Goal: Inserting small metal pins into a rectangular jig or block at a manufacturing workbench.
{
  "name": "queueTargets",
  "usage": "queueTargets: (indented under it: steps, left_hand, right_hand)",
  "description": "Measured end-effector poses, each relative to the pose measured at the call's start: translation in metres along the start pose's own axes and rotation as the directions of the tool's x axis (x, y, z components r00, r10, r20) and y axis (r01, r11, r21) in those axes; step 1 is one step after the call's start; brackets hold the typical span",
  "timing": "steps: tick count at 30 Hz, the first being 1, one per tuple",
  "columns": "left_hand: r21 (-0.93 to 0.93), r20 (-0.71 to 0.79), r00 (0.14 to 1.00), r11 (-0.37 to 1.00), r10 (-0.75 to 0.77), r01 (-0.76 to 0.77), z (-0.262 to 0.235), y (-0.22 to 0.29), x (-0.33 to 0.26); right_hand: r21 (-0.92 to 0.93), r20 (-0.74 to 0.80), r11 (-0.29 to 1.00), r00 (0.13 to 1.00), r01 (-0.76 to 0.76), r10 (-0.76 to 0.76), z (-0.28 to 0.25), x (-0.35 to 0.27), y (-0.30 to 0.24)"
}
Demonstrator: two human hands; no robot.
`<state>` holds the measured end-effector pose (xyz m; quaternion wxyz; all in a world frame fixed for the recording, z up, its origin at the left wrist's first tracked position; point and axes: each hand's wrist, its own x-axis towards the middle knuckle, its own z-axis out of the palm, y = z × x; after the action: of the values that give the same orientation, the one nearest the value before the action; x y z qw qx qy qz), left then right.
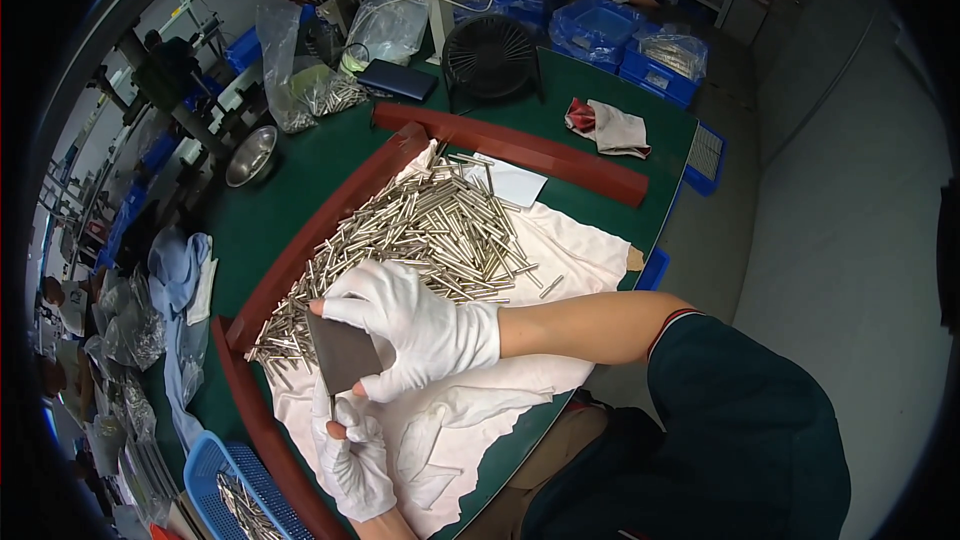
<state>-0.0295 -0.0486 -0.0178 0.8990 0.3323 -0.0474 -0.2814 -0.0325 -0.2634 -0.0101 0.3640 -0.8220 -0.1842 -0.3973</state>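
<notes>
L gloved hand (357,462), curled, grip unclear, and R gloved hand (420,328), gripping a dk-grey plate (342,352) (prob. stiff, slick; best held by opp. edges), are nearside of metal-pin pile (430,230), w/ blk fan (491,57) beyond it.

We're looking through a fisheye worn on the head, the left one of the pair, so it's pretty much our own eye line tipped down at the table (310,160). Our right hand (415,330) and left hand (358,465) are close to the lens, a bit below and left of center, and the dark sleeve (750,410) sits nearer still at lower right. Past them we face across to the fan (490,58) at the far side, blue bins (590,22) well behind. Super wide too: straight stuff bows, corners go black.
</notes>
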Motion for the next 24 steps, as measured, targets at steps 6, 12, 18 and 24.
queueTargets:
  steps: [6, 12, 18, 24]
  left_hand:
    - [-0.034, 0.011, 1.0, 0.999, -0.011, 0.011, 0.002, 0.001, 0.001]
    - [-0.061, -0.06, 0.998, 0.998, -0.033, 0.029, -0.008, -0.001, 0.001]
    - [0.111, -0.076, 0.996, 0.993, 0.038, -0.029, 0.012, -0.002, 0.002]
    - [0.16, -0.055, 0.998, 0.987, 0.022, -0.013, 0.018, 0.0, 0.004]
  right_hand:
    - [0.002, 0.021, 1.0, 1.0, -0.008, 0.008, -0.002, 0.001, -0.001]
    - [-0.007, 0.029, 1.0, 0.999, -0.015, 0.015, -0.002, 0.0, -0.002]
    - [0.009, 0.009, 1.0, 1.0, 0.004, -0.004, -0.001, 0.001, -0.002]
    - [-0.002, 0.013, 1.0, 1.0, -0.003, 0.003, -0.001, 0.001, -0.002]
